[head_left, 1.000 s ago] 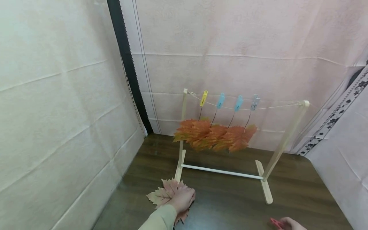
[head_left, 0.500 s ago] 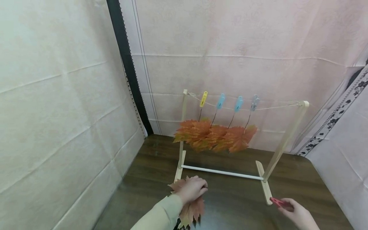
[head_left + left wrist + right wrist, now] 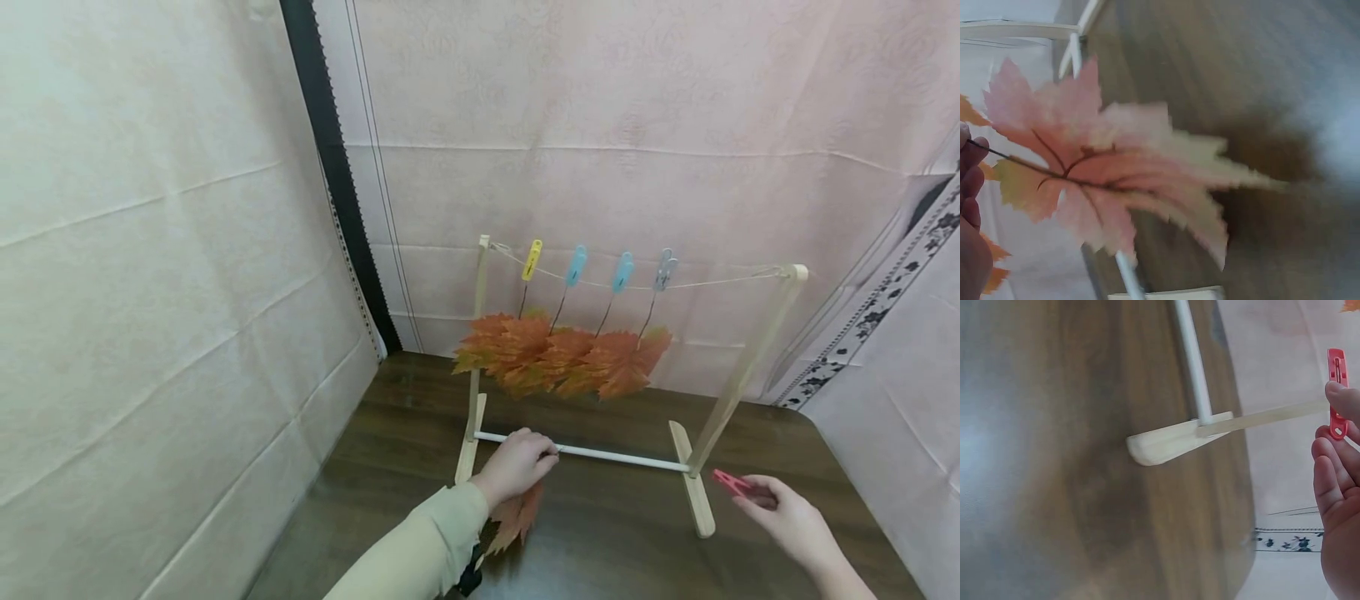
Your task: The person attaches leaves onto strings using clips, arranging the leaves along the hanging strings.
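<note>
My left hand (image 3: 519, 467) pinches the thin dark stem of a maple leaf (image 3: 1116, 169), and the pinkish-orange blade hangs below the fingers. In the head view the hand and sleeve cover part of this leaf. Over on the right, my right hand (image 3: 787, 517) holds a red clothespin (image 3: 1337, 394) between thumb and fingers, beside the rack's right foot (image 3: 693, 487). Several orange leaves (image 3: 562, 354) hang by their stems from a string (image 3: 712, 282). A yellow clothespin (image 3: 532, 260), two blue clothespins (image 3: 576, 267) and a clear greyish clothespin (image 3: 664, 271) grip those stems.
The string runs between a left wooden post (image 3: 480, 283) and a right wooden post (image 3: 750, 367), joined low down by a white rod (image 3: 622, 456). The rack stands on a brown wooden table (image 3: 600, 533). Pale cloth walls (image 3: 637, 100) enclose the back and sides.
My left hand has lifted the leaf off the table and moved up and to the right. My right hand has come further into view with the red clothespin, rising past the rack's right foot.
</note>
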Demonstrator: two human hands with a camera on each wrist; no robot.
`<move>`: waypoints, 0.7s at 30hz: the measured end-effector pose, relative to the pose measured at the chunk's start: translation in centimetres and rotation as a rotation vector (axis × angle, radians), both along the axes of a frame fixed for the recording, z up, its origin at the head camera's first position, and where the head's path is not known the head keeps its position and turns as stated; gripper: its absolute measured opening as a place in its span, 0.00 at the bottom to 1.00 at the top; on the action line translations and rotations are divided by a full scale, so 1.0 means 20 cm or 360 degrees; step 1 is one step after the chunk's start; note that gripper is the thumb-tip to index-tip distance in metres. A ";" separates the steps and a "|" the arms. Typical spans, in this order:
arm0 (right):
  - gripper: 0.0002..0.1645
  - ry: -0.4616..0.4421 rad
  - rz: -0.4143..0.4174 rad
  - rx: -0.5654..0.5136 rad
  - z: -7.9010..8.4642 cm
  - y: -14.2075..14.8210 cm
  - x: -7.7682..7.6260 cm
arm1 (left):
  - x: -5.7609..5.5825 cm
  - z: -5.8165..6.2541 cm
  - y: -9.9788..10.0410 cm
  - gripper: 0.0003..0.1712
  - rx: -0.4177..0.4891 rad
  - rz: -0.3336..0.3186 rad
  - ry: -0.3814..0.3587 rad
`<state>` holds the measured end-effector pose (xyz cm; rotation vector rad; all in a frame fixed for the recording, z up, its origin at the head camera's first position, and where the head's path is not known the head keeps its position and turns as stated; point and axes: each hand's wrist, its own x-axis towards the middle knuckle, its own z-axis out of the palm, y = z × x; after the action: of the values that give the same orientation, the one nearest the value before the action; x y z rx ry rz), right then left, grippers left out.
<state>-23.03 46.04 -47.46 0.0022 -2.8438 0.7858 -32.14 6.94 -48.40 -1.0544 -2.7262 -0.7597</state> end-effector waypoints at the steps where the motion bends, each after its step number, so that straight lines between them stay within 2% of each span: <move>1: 0.25 0.0015 0.0000 -0.0007 0.02 0.00 -0.01 | 0.00 0.02 0.01 0.09 0.0008 0.0003 -0.0015; 6: 0.26 0.0062 0.0004 -0.0028 0.10 0.00 -0.04 | -0.02 0.12 0.04 0.10 0.0037 0.0020 -0.0065; 11: 0.27 0.0103 0.0001 -0.0006 0.19 0.00 -0.07 | -0.02 0.19 0.07 0.10 0.0098 0.0024 -0.0114; 15: 0.27 0.0173 0.0002 -0.0008 0.26 -0.01 -0.10 | -0.04 0.24 0.11 0.11 0.0156 0.0044 -0.0103; 21: 0.25 0.0295 0.0018 -0.0114 0.36 -0.05 -0.15 | -0.05 0.33 0.16 0.11 0.0190 0.0117 -0.0072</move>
<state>-25.97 44.96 -40.18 0.0768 -2.6426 0.8428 -33.18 10.20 -41.76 -0.9183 -2.7005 -0.9321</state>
